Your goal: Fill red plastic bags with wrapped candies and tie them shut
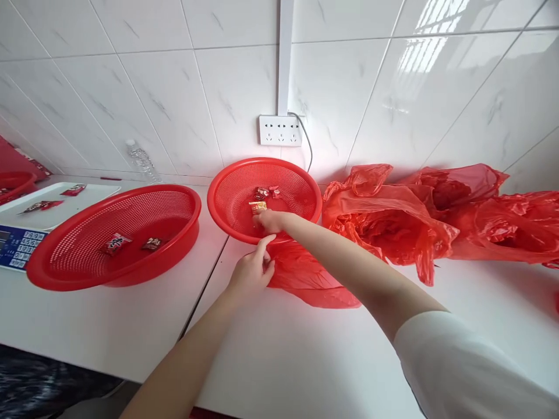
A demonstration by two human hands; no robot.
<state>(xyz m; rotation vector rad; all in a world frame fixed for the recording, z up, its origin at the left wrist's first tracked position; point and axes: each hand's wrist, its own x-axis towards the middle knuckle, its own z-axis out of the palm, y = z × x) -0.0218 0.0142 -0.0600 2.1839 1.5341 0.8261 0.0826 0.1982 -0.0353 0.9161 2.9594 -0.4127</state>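
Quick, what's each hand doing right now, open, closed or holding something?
Left hand: loosely curled by the basket rim; grip on the red bag can't be told.
Right hand: fingers at a yellow packet; grip unclear.

From far away, I get a bright picture. White stripes of light shine off the wall (430, 41) at the upper right. Soft gray shadows lie on the table (305, 361), bottom middle. The lower left corner is dark. The left basket (63, 250) looks stretched. The little yellow packet (258, 205) looks fuzzy.
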